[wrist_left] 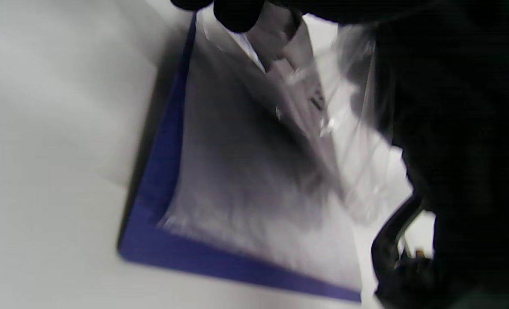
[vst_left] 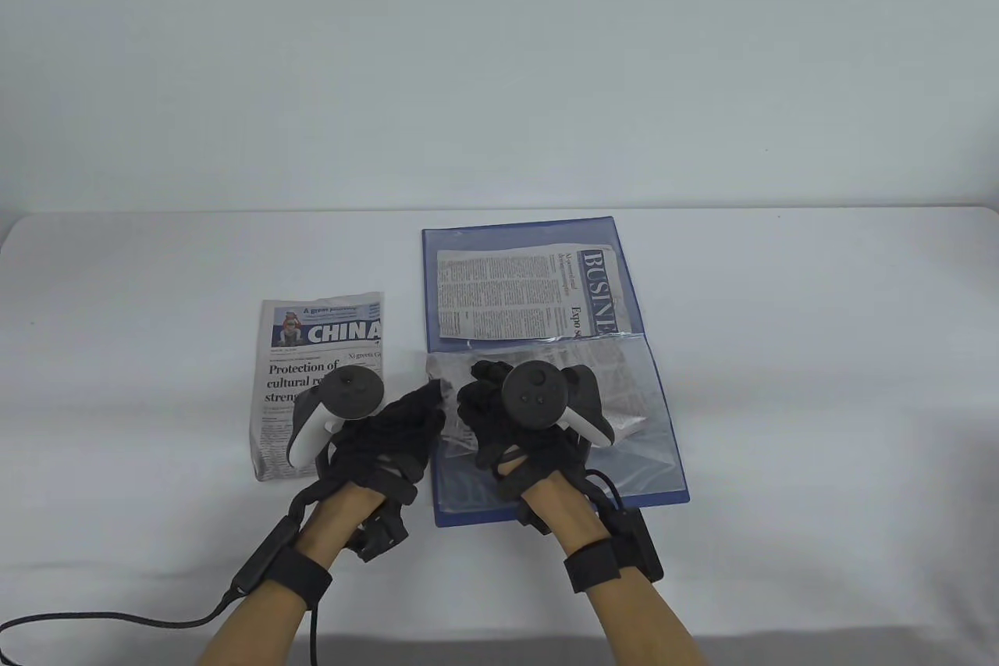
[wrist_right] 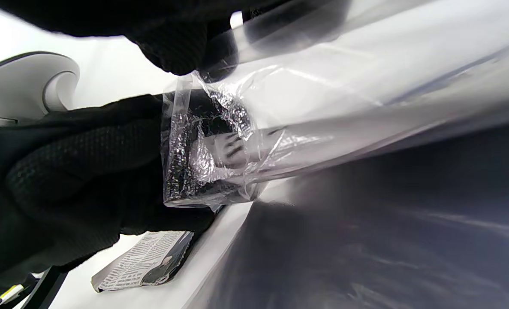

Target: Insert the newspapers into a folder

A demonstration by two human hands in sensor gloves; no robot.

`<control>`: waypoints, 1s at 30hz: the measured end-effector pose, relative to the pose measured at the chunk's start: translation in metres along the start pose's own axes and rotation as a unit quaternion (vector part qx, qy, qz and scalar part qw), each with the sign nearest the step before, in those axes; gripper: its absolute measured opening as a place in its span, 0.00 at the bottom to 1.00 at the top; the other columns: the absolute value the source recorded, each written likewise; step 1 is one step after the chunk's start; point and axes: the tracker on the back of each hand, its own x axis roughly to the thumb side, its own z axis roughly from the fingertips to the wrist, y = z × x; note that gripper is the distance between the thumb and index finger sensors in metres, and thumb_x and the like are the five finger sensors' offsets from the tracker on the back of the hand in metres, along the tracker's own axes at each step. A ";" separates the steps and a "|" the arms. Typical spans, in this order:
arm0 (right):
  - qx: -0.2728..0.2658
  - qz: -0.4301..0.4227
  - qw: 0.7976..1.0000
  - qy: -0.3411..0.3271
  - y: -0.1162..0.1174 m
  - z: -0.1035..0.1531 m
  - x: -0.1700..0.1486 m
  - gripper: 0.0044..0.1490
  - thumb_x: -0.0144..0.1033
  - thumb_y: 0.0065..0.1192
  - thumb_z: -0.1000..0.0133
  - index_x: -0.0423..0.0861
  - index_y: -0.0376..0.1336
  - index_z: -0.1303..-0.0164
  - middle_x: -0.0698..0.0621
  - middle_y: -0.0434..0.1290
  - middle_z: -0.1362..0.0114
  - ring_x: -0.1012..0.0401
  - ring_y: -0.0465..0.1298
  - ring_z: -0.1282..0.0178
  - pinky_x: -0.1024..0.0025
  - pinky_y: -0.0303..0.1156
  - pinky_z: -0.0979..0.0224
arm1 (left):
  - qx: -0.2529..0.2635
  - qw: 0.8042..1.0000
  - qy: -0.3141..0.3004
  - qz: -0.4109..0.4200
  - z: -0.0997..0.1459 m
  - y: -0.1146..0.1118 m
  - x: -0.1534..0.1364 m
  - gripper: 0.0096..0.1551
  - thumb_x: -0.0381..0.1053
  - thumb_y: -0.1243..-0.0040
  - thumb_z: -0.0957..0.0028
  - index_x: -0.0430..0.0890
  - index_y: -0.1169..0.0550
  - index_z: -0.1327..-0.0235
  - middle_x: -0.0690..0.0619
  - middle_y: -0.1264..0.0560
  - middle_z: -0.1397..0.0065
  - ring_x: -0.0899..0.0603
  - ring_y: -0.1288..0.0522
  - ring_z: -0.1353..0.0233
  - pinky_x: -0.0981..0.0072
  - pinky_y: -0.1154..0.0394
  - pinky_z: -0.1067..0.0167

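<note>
A blue folder (vst_left: 546, 502) lies open in the middle of the table. A newspaper headed BUSINESS (vst_left: 515, 291) lies on it, its near end under the clear plastic sleeve (vst_left: 636, 416). My left hand (vst_left: 431, 389) grips the sleeve's left corner. My right hand (vst_left: 471, 387) pinches the sleeve's edge just beside it. In the right wrist view the sleeve (wrist_right: 323, 98) is lifted and crumpled around the left glove's fingers (wrist_right: 185, 171). The left wrist view shows the sleeve (wrist_left: 245, 171) raised off the folder's blue edge (wrist_left: 164, 171). A second newspaper headed CHINA (vst_left: 312, 354) lies left of the folder.
The white table (vst_left: 819, 354) stretches to both sides. My left forearm and tracker partly cover the CHINA newspaper's lower right. That newspaper's corner also shows in the right wrist view (wrist_right: 143, 262). A cable (vst_left: 117, 619) trails from my left wrist along the front edge.
</note>
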 end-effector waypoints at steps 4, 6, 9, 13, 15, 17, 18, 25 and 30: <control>-0.002 0.000 1.000 -0.001 -0.001 0.000 0.000 0.21 0.39 0.60 0.35 0.45 0.63 0.34 0.39 0.52 0.20 0.39 0.54 0.21 0.29 0.47 0.27 | 0.011 0.998 0.008 -0.054 0.004 -0.001 0.008 0.38 0.62 0.62 0.35 0.62 0.53 0.10 0.51 0.49 0.07 0.38 0.53 0.07 0.33 0.59 0.12; -0.006 -0.003 1.000 0.000 -0.003 0.001 0.000 0.22 0.40 0.60 0.35 0.45 0.63 0.34 0.39 0.52 0.20 0.39 0.53 0.21 0.29 0.46 0.27 | 0.014 0.997 0.013 -0.071 0.008 0.002 0.011 0.38 0.59 0.61 0.34 0.61 0.52 0.10 0.50 0.49 0.07 0.37 0.53 0.07 0.32 0.59 0.13; -0.011 -0.006 1.000 0.001 -0.005 0.001 -0.001 0.21 0.39 0.60 0.35 0.45 0.63 0.34 0.39 0.52 0.20 0.39 0.53 0.21 0.29 0.47 0.27 | -0.017 0.993 0.016 -0.118 0.015 0.006 0.015 0.37 0.46 0.54 0.32 0.69 0.47 0.13 0.53 0.50 0.07 0.38 0.56 0.06 0.31 0.61 0.13; -0.012 -0.015 1.000 0.003 -0.006 0.001 -0.002 0.21 0.39 0.60 0.35 0.45 0.63 0.34 0.38 0.52 0.20 0.39 0.54 0.21 0.29 0.47 0.27 | -0.032 0.983 0.024 -0.179 0.018 0.002 0.023 0.42 0.43 0.44 0.33 0.69 0.49 0.13 0.53 0.55 0.08 0.38 0.60 0.07 0.27 0.65 0.14; -0.011 -0.027 1.000 0.005 -0.007 0.001 -0.003 0.21 0.39 0.60 0.35 0.45 0.63 0.34 0.39 0.52 0.20 0.39 0.54 0.21 0.29 0.47 0.27 | 0.011 0.980 0.030 -0.195 0.015 -0.003 0.026 0.37 0.53 0.40 0.32 0.66 0.46 0.16 0.53 0.51 0.10 0.38 0.56 0.08 0.28 0.63 0.13; -0.013 -0.047 0.999 0.007 -0.009 0.000 -0.005 0.22 0.39 0.60 0.35 0.44 0.63 0.34 0.39 0.52 0.20 0.39 0.54 0.21 0.29 0.46 0.27 | 0.081 0.974 0.038 -0.207 0.013 -0.003 0.030 0.25 0.56 0.41 0.32 0.65 0.35 0.24 0.56 0.42 0.14 0.40 0.47 0.10 0.32 0.56 0.12; -0.017 -0.052 0.998 0.009 -0.011 0.001 -0.006 0.22 0.39 0.60 0.35 0.44 0.62 0.34 0.38 0.52 0.20 0.39 0.53 0.21 0.29 0.46 0.27 | 0.116 0.972 0.040 -0.202 0.013 -0.002 0.031 0.21 0.56 0.42 0.32 0.65 0.32 0.27 0.58 0.36 0.17 0.42 0.41 0.12 0.35 0.52 0.11; -0.056 -0.026 0.998 0.006 -0.035 0.009 -0.006 0.31 0.42 0.54 0.34 0.39 0.55 0.25 0.37 0.49 0.20 0.37 0.50 0.21 0.27 0.44 0.28 | 0.167 0.983 0.047 -0.061 0.006 0.021 0.031 0.22 0.55 0.44 0.32 0.60 0.34 0.27 0.59 0.24 0.26 0.44 0.24 0.24 0.47 0.36 0.15; -0.145 -0.034 0.987 -0.064 -0.059 0.025 0.012 0.33 0.44 0.52 0.34 0.38 0.53 0.24 0.37 0.49 0.19 0.37 0.50 0.21 0.28 0.45 0.28 | 0.184 0.967 0.049 0.167 -0.008 0.053 0.027 0.23 0.55 0.47 0.30 0.58 0.37 0.25 0.58 0.25 0.25 0.45 0.20 0.27 0.50 0.32 0.16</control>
